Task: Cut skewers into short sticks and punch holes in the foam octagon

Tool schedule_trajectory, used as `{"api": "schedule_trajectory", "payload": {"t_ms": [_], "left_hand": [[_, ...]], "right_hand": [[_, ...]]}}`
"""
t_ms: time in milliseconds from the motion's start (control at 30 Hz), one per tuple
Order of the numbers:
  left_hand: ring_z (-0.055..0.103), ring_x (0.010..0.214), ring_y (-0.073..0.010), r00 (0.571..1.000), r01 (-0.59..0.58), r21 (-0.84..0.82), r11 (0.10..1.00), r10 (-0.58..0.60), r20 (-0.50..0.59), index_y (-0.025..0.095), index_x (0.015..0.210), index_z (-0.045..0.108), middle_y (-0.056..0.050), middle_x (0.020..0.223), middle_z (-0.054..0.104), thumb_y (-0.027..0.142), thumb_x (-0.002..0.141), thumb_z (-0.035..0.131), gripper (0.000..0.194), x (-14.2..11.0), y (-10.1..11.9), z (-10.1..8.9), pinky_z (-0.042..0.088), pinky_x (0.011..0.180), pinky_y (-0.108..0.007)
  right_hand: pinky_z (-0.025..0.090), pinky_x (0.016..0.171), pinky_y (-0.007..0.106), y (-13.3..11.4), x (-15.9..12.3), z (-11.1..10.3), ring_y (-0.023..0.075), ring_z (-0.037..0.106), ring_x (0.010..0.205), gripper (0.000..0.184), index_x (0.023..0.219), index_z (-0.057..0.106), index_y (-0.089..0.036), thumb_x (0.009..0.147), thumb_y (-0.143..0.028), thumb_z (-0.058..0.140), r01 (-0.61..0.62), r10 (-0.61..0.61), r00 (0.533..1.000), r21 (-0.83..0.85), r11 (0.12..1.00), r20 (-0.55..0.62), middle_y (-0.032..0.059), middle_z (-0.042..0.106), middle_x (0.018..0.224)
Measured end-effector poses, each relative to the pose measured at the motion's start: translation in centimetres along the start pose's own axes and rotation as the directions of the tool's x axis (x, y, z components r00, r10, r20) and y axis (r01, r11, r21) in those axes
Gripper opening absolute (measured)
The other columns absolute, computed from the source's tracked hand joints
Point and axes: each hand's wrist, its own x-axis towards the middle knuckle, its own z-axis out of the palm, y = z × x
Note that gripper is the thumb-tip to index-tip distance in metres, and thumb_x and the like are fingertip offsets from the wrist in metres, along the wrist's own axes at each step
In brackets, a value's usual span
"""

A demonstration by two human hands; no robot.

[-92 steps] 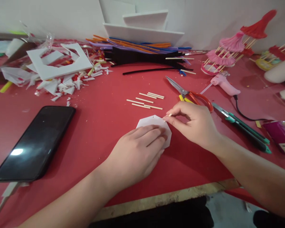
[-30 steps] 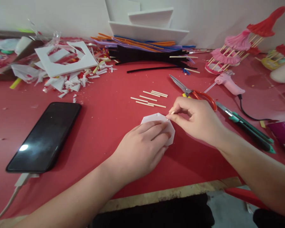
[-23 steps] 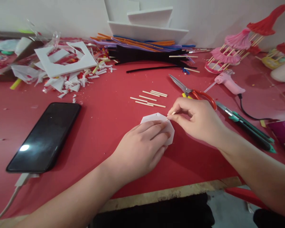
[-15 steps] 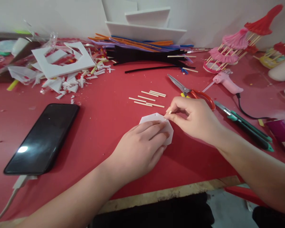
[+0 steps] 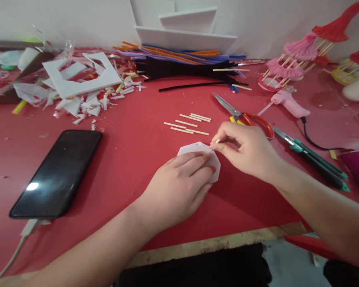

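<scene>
My left hand (image 5: pixel 179 181) lies over a white foam-board octagon (image 5: pixel 191 148), its fingers stretched across the top and covering much of it. The thumb is out of sight. A small hole shows near the octagon's far edge. At the octagon's upper right corner, my right hand (image 5: pixel 239 149) is closed in a pinch on a short wooden stick (image 5: pixel 217 141). Only the stick's pale end shows, and its lower end is hidden by the fingers. Just beyond the octagon, several similar sticks (image 5: pixel 187 124) lie loose on the red table.
Scissors (image 5: pixel 242 113), a pink glue gun (image 5: pixel 290 104) and a green-black utility knife (image 5: pixel 314 159) lie to the right. A phone (image 5: pixel 56 171) with a cable sits left. Foam scraps (image 5: pixel 86 101), pipe cleaners (image 5: pixel 179 65) and a pink tiered model (image 5: pixel 290 67) are farther back.
The whole view has shifted slightly to the right. Both hands keep nearly the same pose at the octagon, and the stick's visible end has tilted a little in the right hand's pinch.
</scene>
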Motion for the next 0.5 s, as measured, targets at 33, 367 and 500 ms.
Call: {"api": "schedule_trajectory", "payload": {"t_ms": [33, 367, 500], "left_hand": [[0.053, 0.124, -0.0238, 1.0, 0.005, 0.001, 1.0, -0.005, 0.005, 0.016, 0.114, 0.061, -0.008, 0.126, 0.061, 0.023, 0.093, 0.047, 0.026, -0.01, 0.02, 0.0, 0.047, 0.105, -0.041], [0.053, 0.124, -0.0241, 1.0, -0.005, -0.006, 1.0, 0.005, -0.003, 0.016, 0.113, 0.061, -0.009, 0.123, 0.062, 0.024, 0.094, 0.046, 0.025, 0.09, -0.04, -0.02, 0.045, 0.107, -0.04], [0.053, 0.124, -0.0231, 1.0, -0.009, -0.014, 1.0, 0.009, 0.001, 0.016, 0.111, 0.062, -0.009, 0.122, 0.063, 0.023, 0.094, 0.046, 0.024, 0.12, -0.07, -0.03, 0.042, 0.11, -0.04]], "right_hand": [[0.047, 0.06, 0.025, 0.05, -0.06, -0.05, 0.0139, 0.061, 0.067, 0.008, 0.078, 0.057, -0.022, 0.083, -0.016, 0.06, -0.009, 0.009, 1.0, 0.01, 1.0, 0.006, -0.0004, 0.066, 0.073], [0.049, 0.063, 0.025, 0.26, -0.46, 0.16, 0.0139, 0.064, 0.069, 0.008, 0.079, 0.059, -0.024, 0.082, -0.018, 0.063, -0.028, 0.028, 0.999, -0.001, 1.0, -0.023, -0.0014, 0.068, 0.075], [0.049, 0.061, 0.026, 0.25, -0.46, 0.15, 0.0143, 0.064, 0.067, 0.009, 0.075, 0.059, -0.023, 0.081, -0.023, 0.066, -0.037, 0.037, 0.999, -0.014, 0.999, -0.04, -0.0011, 0.068, 0.073]]}}
